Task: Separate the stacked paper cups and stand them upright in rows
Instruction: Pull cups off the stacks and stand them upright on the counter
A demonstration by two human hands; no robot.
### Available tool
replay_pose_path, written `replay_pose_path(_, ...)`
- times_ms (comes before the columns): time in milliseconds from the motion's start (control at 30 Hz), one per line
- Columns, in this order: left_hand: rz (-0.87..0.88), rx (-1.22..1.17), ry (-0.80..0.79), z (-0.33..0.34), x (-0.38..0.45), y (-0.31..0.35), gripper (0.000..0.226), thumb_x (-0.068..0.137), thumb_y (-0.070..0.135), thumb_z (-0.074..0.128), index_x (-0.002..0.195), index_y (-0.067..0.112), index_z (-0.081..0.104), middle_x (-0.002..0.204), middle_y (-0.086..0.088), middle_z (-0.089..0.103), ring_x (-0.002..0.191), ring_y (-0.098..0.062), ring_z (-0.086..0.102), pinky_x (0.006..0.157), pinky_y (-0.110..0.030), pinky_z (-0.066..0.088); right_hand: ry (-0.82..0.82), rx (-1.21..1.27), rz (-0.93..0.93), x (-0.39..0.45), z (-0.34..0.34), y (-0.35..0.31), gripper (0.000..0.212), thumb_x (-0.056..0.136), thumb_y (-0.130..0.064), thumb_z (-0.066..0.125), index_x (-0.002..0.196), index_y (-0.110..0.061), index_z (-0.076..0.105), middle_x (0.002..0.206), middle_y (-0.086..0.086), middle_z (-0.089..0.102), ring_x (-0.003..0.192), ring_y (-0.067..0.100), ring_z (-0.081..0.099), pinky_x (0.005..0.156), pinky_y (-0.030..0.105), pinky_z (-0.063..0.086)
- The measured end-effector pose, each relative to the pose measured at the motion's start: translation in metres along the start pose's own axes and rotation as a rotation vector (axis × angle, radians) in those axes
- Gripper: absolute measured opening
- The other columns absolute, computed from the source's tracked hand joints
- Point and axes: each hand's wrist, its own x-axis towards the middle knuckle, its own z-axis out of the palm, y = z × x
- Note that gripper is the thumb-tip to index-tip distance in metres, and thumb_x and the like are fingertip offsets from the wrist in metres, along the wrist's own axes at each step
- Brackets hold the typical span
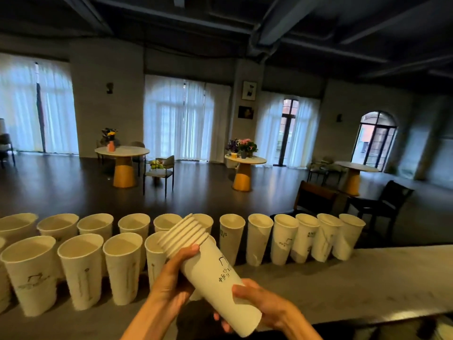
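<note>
— Where do we hold the stack of cups (215,273)?
— Tilted above the near counter (343,278) — our left hand (171,278) wraps its rims, our right hand (264,305) grips its base.
— And the 2 rows of upright cups (122,256)?
— Just beyond, left.

Dim interior lit by daylight through curtained far windows (181,119), which glare pale blue-white. Ceiling (220,20) lies in deep shadow. Wide-angle distortion bends the edges; near paper cups (81,268) appear soft, slightly blurred.
</note>
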Motion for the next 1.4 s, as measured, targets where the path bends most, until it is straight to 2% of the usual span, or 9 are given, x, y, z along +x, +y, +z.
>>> replay_pose_path(233,0.204,0.196,0.025,0.020,0.005,-0.026,0.098,0.020,0.036,0.095,0.112,0.019,0.068,0.101,-0.011,0.076,0.096,-0.028,0.070,0.077,-0.043,0.054,0.248,-0.384,-0.131,-0.001,-0.017,0.009,0.083,0.053,-0.046,0.092,0.126,-0.042,0.053,0.130,-0.013,0.060,0.124,0.006,0.053,0.110,0.042,0.042)
replay_pose_path(400,0.261,0.056,0.109,0.027,0.013,-0.023,0.076,0.049,0.020,0.088,0.121,0.026,0.064,0.117,-0.011,0.069,0.113,-0.031,0.061,0.096,-0.056,0.048,0.473,-0.499,-0.216,0.003,-0.049,0.019,0.082,0.051,-0.038,0.092,0.115,-0.053,0.044,0.126,-0.026,0.036,0.128,0.006,0.036,0.116,0.040,0.032)
replay_pose_path(533,0.320,-0.157,0.114,0.034,0.017,0.001,0.044,0.069,0.022,0.069,0.113,0.022,0.065,0.102,-0.006,0.073,0.104,-0.025,0.064,0.082,-0.046,0.051,0.441,-0.394,-0.182,0.012,-0.060,0.008,0.084,0.063,-0.014,0.089,0.128,-0.038,0.042,0.115,-0.021,0.042,0.128,0.011,0.042,0.110,0.036,0.037)
replay_pose_path(667,0.409,-0.246,0.165,0.023,0.019,0.011,0.063,0.066,0.032,0.078,0.127,0.025,0.063,0.120,-0.008,0.069,0.117,-0.027,0.062,0.088,-0.050,0.053,0.374,-0.239,-0.022,0.032,-0.077,0.026,0.107,0.050,-0.013,0.095,0.141,-0.025,0.039,0.130,-0.009,0.054,0.134,0.019,0.045,0.101,0.030,0.042)
replay_pose_path(767,0.400,-0.223,0.150,0.016,0.022,0.015,0.093,0.032,0.037,0.098,0.121,0.025,0.072,0.121,-0.007,0.072,0.110,-0.025,0.069,0.088,-0.052,0.058,0.534,0.036,-0.034,0.090,-0.105,0.029,0.055,0.089,-0.019,0.064,0.140,-0.024,0.045,0.142,-0.007,0.051,0.135,0.008,0.042,0.109,0.012,0.023)
replay_pose_path(833,0.401,-0.205,0.083,0.019,0.021,0.020,0.087,0.021,0.036,0.101,0.105,0.022,0.080,0.118,-0.008,0.074,0.103,-0.025,0.073,0.088,-0.055,0.054,0.599,0.036,-0.085,0.121,-0.105,0.016,0.045,0.099,0.004,0.036,0.144,0.005,0.031,0.152,0.021,0.036,0.144,0.027,0.028,0.118,0.027,-0.001)
replay_pose_path(1100,0.407,-0.081,0.112,0.041,0.023,0.007,0.065,0.072,0.023,0.069,0.136,0.015,0.059,0.118,-0.015,0.071,0.097,-0.026,0.071,0.070,-0.043,0.063,0.267,-0.038,0.035,0.108,-0.096,0.034,0.142,0.023,-0.023,0.099,0.147,-0.019,0.032,0.147,0.004,0.044,0.140,0.028,0.036,0.113,0.044,0.030)
replay_pose_path(1200,0.367,0.009,0.126,0.055,0.027,-0.014,0.105,0.038,0.031,0.096,0.135,0.016,0.058,0.125,-0.021,0.066,0.115,-0.036,0.063,0.084,-0.051,0.058,0.243,-0.103,-0.013,0.081,-0.109,0.046,0.104,0.046,-0.021,0.095,0.134,-0.028,0.039,0.134,0.001,0.053,0.125,0.019,0.051,0.100,0.035,0.046)
replay_pose_path(1400,0.205,0.055,0.045,0.080,0.044,-0.061,0.111,0.027,0.036,0.097,0.129,0.014,0.059,0.122,-0.024,0.067,0.116,-0.039,0.062,0.100,-0.061,0.047,0.357,-0.098,-0.078,0.021,-0.137,0.033,0.012,0.093,-0.022,0.064,0.085,-0.024,0.072,0.085,0.002,0.072,0.082,0.013,0.068,0.070,0.021,0.052)
